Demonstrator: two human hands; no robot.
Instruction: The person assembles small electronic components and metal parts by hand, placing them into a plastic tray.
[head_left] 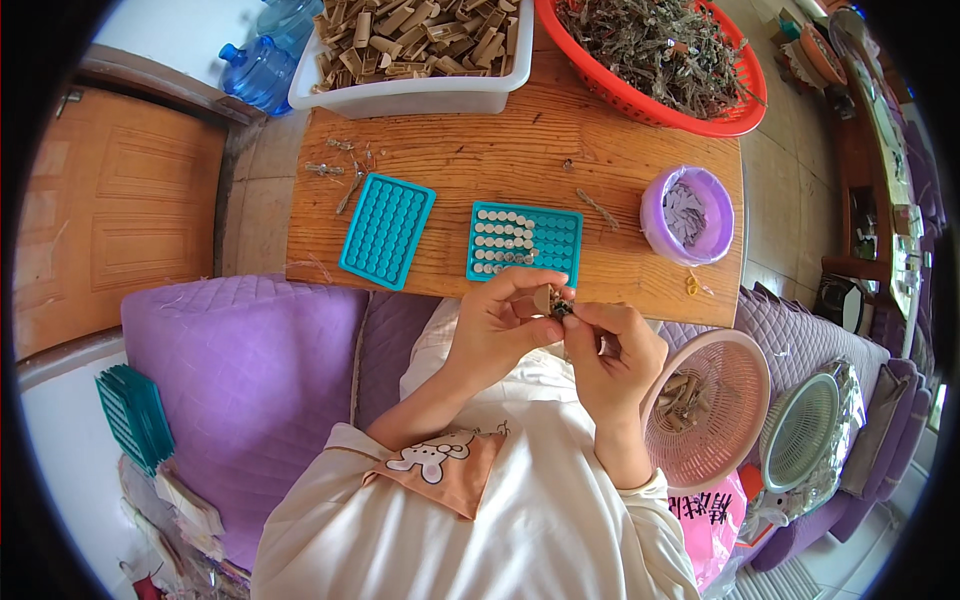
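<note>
My left hand [500, 325] pinches a small tan plastic casing [543, 298] above my lap, just off the table's front edge. My right hand [618, 345] closes on a small dark part with thin wires [562, 309] at the casing's right side; its exact kind is hidden by my fingers. Right behind my hands lies a teal tray [558, 235], its left part filled with rows of silvery button cells [497, 242]. Left of it, a second teal tray [387, 232] lies tilted, with round pockets and no cells to be seen.
On the wooden table [450, 160] stand a white bin [420, 100] of tan casings, a red basket [650, 108] of wired parts and a purple-lined tub [655, 225] of grey pieces. A pink basket [745, 380] with casings and a pale green basket [800, 430] sit to my right.
</note>
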